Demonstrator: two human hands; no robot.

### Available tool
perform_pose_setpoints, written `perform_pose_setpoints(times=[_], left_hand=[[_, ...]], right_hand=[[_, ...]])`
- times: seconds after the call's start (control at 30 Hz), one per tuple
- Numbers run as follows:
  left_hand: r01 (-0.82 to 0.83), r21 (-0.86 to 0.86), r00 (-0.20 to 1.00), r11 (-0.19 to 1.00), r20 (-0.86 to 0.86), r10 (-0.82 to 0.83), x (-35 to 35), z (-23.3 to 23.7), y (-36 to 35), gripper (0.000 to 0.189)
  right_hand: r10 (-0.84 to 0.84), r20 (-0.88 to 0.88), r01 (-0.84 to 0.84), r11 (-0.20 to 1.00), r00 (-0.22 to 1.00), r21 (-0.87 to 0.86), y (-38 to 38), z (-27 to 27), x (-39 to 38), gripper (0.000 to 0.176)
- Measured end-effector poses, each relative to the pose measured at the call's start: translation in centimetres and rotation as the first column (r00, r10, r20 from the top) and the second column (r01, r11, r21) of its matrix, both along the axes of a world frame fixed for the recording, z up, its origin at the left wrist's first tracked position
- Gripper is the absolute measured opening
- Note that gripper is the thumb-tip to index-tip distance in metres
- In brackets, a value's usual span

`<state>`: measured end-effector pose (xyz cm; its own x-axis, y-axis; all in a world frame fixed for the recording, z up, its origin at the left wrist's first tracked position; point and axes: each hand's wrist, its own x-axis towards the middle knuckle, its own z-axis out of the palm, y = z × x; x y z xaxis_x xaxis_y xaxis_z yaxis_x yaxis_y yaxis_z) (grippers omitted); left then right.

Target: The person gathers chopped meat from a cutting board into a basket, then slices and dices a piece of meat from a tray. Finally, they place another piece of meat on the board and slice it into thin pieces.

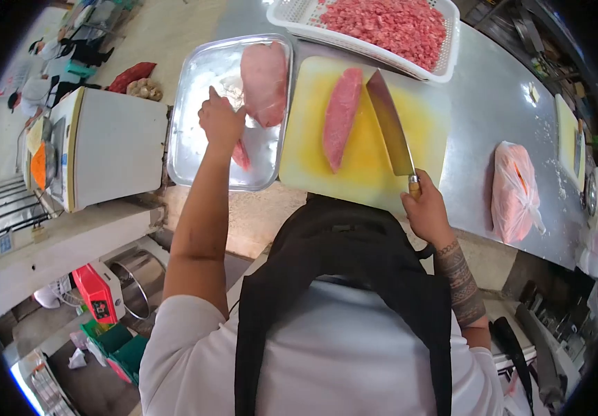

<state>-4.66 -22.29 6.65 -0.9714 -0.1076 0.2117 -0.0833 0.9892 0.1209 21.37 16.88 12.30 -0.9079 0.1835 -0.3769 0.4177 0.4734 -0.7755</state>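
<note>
My right hand (pixel 427 211) is closed around the wooden handle of a large knife (pixel 392 128), whose blade lies over the right part of the yellow-stained cutting board (pixel 431 118). A long piece of meat (pixel 341 121) rests on the board, left of the blade. Over the metal tray (pixel 181 142), my left hand (pixel 222 119) has its fingers apart, above a small strip of meat (pixel 241 155) that it partly hides. A bigger slab of meat (pixel 265 83) lies in the tray just right of that hand.
A white perforated basket (pixel 449 41) of diced meat stands behind the board. On the metal table (pixel 472 173), a plastic bag of meat (pixel 514 191) lies to the right, near another board (pixel 568 139). A white freezer (pixel 119 142) stands left. People (pixel 36 90) are at far left.
</note>
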Motion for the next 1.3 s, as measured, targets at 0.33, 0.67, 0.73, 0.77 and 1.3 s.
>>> perform_pose_setpoints(times=[0.33, 0.67, 0.73, 0.77, 1.3], left_hand=[[0.272, 0.703, 0.850, 0.657, 0.146, -0.507, 6.2, -2.1, 14.9, 0.064], [0.247, 0.666, 0.756, 0.704, 0.322, -0.570, 10.0, 0.8, 14.0, 0.070], [0.648, 0.422, 0.652, 0.634, 0.121, -0.748, 8.7, 1.5, 12.1, 0.078], [0.846, 0.240, 0.490, 0.476, 0.001, -0.872, 7.0, 3.3, 11.5, 0.082], [0.910, 0.345, -0.371, -0.231, 0.430, -0.823, -2.3, 1.3, 19.7, 0.070]], right_hand=[[0.010, 0.039, -0.008, 0.999, 0.999, -0.051, -1.4, -0.6, -3.5, 0.048], [0.244, -0.010, -0.243, 0.968, 0.970, 0.065, -2.7, 0.2, -3.4, 0.051], [0.134, 0.039, -0.136, 0.990, 0.990, 0.038, -1.3, 1.2, -3.2, 0.048], [0.074, 0.065, -0.076, 0.997, 0.995, 0.025, -0.7, 1.3, -2.8, 0.047], [-0.175, 0.073, 0.181, 0.981, 0.982, -0.077, -0.3, -0.2, 1.3, 0.049]])
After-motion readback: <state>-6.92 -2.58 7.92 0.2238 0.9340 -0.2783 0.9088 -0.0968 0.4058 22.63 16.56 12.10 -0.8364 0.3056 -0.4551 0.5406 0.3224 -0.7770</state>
